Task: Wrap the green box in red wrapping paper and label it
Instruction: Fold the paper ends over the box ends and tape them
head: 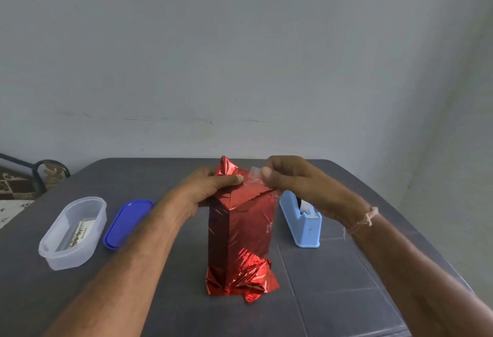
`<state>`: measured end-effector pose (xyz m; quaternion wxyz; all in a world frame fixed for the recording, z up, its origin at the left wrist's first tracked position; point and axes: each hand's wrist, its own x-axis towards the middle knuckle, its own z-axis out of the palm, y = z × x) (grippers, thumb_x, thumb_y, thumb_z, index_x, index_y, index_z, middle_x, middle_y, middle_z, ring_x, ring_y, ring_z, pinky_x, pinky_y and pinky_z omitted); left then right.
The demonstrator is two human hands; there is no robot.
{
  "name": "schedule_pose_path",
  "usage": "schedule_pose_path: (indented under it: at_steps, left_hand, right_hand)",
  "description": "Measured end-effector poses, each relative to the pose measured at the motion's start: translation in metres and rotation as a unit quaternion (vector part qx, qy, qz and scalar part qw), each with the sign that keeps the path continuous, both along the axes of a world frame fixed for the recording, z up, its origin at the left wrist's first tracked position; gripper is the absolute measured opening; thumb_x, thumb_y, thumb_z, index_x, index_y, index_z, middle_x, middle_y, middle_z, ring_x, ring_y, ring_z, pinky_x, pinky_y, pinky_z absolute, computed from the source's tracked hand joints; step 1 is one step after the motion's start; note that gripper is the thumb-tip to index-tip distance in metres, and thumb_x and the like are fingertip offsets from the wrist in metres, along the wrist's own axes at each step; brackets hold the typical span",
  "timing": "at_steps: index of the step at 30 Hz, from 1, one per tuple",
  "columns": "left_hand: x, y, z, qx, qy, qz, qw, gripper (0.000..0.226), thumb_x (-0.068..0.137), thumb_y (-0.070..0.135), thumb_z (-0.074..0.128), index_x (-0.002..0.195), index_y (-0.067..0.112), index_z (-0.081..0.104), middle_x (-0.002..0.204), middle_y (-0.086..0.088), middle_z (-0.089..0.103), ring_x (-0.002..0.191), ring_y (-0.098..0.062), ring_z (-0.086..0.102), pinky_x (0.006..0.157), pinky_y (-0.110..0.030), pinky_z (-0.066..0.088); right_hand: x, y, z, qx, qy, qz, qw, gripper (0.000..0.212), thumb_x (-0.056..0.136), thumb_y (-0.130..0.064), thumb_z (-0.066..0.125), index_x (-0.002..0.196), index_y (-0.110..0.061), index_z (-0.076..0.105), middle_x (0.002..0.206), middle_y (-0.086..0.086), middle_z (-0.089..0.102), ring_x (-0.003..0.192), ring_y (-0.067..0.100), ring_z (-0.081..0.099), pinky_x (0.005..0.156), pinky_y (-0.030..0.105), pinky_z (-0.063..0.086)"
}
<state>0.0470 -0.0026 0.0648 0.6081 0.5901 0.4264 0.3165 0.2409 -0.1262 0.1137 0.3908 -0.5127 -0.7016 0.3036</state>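
Both hands work at the top of the box (240, 230), which stands upright mid-table (346, 283), fully covered in red wrapping paper (248, 278), no green showing. My left hand (210, 184) grips the folded top flaps, thumb pressed on them; I judge this stops the fold springing open. My right hand (288, 176) pinches a clear tape strip (253, 174) just beside that thumb, placed to seal. The bottom end is crumpled. A tape dispenser (301, 222) stands just right; a clear tub (72, 232) and blue lid (126, 223) lie left.
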Motion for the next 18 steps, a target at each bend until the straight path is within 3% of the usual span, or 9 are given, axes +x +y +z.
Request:
schedule_pose_path:
  at_steps: [2,4,7,10,12,15,18]
  left_hand:
    - [0.0,0.0,0.001,0.0,-0.001,-0.01,1.0,0.029,0.076,0.025,0.088,0.098,0.012,0.075,0.085,-0.006,0.079,0.065,-0.012,0.071,0.064,-0.023,0.056]
    - [-0.002,0.001,0.0,0.0,0.001,-0.014,1.0,0.033,0.076,0.027,0.088,0.101,0.011,0.074,0.088,-0.008,0.08,0.07,-0.015,0.072,0.072,-0.028,0.059]
    - [-0.004,0.008,-0.004,-0.001,0.009,-0.016,1.0,0.046,0.076,0.036,0.088,0.109,0.007,0.072,0.098,-0.014,0.079,0.08,-0.021,0.072,0.085,-0.038,0.059]
    - [-0.004,0.012,-0.008,-0.005,0.008,-0.015,1.0,0.052,0.079,0.037,0.086,0.115,0.003,0.071,0.106,-0.019,0.077,0.086,-0.025,0.071,0.093,-0.043,0.057]
    - [-0.002,0.013,-0.009,-0.008,0.003,-0.017,1.0,0.048,0.08,0.034,0.085,0.115,0.003,0.071,0.104,-0.018,0.078,0.086,-0.027,0.072,0.097,-0.048,0.056]
    - [-0.001,0.014,-0.01,-0.013,-0.005,-0.021,1.0,0.044,0.085,0.03,0.082,0.116,0.001,0.07,0.105,-0.019,0.077,0.081,-0.025,0.071,0.092,-0.045,0.057]
    - [-0.001,0.016,-0.012,-0.02,-0.012,-0.022,0.999,0.048,0.083,0.031,0.082,0.118,0.0,0.07,0.102,-0.018,0.078,0.077,-0.023,0.072,0.081,-0.039,0.059]
  right_hand:
    - [-0.008,0.013,0.015,0.004,-0.104,0.008,0.994,0.026,0.104,-0.03,0.06,0.085,-0.012,0.063,0.079,0.0,0.055,0.076,0.011,0.049,0.072,0.029,0.041]
    - [-0.014,0.025,0.023,-0.026,-0.166,0.025,0.985,0.029,0.103,-0.035,0.061,0.089,-0.01,0.066,0.08,0.004,0.058,0.076,0.011,0.05,0.072,0.029,0.042]
    - [-0.022,0.039,0.027,-0.082,-0.221,0.047,0.971,0.038,0.103,-0.041,0.059,0.106,-0.005,0.072,0.092,0.014,0.065,0.082,0.012,0.054,0.078,0.03,0.045]
    - [-0.027,0.044,0.029,-0.108,-0.253,0.056,0.96,0.04,0.103,-0.044,0.057,0.106,-0.008,0.074,0.095,0.01,0.069,0.084,0.011,0.057,0.083,0.032,0.048]
    - [-0.031,0.045,0.03,-0.117,-0.26,0.054,0.957,0.042,0.102,-0.045,0.058,0.106,-0.007,0.074,0.102,0.015,0.071,0.087,0.018,0.06,0.092,0.041,0.052]
    - [-0.032,0.046,0.029,-0.13,-0.25,0.048,0.958,0.041,0.101,-0.046,0.059,0.108,-0.008,0.074,0.113,0.018,0.071,0.105,0.033,0.066,0.107,0.047,0.047]
    - [-0.034,0.047,0.029,-0.139,-0.252,0.051,0.956,0.043,0.101,-0.048,0.059,0.107,-0.007,0.073,0.113,0.02,0.071,0.099,0.027,0.066,0.107,0.049,0.047]
